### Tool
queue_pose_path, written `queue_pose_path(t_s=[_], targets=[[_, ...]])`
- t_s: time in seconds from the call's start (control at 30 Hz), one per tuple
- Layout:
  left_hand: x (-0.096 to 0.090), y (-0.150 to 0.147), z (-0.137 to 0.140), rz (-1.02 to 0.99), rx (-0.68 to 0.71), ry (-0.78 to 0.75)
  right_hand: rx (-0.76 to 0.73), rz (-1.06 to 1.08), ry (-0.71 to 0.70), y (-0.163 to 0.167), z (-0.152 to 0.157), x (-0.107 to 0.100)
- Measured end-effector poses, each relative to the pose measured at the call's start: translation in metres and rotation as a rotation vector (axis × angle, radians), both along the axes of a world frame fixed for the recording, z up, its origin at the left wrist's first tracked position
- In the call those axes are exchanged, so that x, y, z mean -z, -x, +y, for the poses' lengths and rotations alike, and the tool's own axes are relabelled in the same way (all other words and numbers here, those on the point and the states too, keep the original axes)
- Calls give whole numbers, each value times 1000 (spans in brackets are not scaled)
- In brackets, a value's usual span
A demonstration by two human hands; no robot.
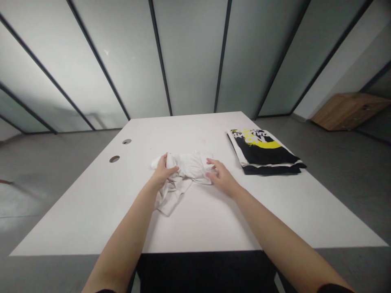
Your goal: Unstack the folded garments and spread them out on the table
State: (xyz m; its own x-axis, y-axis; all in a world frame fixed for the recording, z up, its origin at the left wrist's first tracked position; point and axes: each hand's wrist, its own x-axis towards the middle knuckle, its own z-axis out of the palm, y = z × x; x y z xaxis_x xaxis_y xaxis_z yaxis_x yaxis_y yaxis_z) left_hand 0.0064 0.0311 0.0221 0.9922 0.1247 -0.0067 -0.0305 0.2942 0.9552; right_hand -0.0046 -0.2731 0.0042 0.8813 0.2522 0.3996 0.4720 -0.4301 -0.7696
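Left hand (163, 170) pinching white garment (183, 173); right hand (220, 176) fingers spread; shirt print (259, 143) unreadable

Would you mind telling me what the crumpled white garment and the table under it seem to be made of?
The white garment looks like soft knit fabric, probably cotton: it bunches in limp folds where the left hand grips it. The table has a smooth matte white top, likely laminate or painted board, with two round cable holes; which one cannot be told.

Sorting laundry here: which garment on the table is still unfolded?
The crumpled white cloth garment under the left hand and right hand; the black-and-yellow printed garments lie folded in a stack, untouched.
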Motion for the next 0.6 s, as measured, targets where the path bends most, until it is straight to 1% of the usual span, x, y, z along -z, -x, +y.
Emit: queue_pose_path(t_s=[0.03, 0.07, 0.1, 0.13, 0.17, 0.2, 0.23, 0.37, 0.43, 0.5, 0.53, 0.57, 0.6], targets=[[-2, 4, -7, 3, 83, -10, -96, -11, 139, 4, 6, 0], [-4, 7, -12, 16, 158, -5, -156, -26, 266, 7, 11, 0], [-6, 9, -15, 38, 216, 8, -179, -37, 372, 8, 14, 0], [-9, 9, -15, 57, 247, 24, -165, -41, 442, 8, 14, 1], [-11, 7, -13, 70, 247, 43, -125, -39, 471, 6, 12, 1], [-13, 5, -8, 75, 219, 66, -73, -36, 461, 3, 8, 0], [-14, 1, -2, 69, 170, 95, -15, -37, 422, -1, 1, 0], [-12, -16, 25, -5, -86, 238, 222, -140, 182, -16, -31, -8], [-10, -22, 32, -62, -191, 293, 356, -219, 91, -20, -40, -13], [-8, -23, 34, -122, -249, 305, 451, -274, 14, -19, -42, -19], [-7, -22, 33, -143, -264, 277, 454, -285, -9, -17, -40, -21], [-6, -21, 31, -156, -274, 216, 416, -281, -13, -15, -36, -22], [-5, -18, 28, -164, -282, 127, 343, -265, 3, -11, -30, -21]])
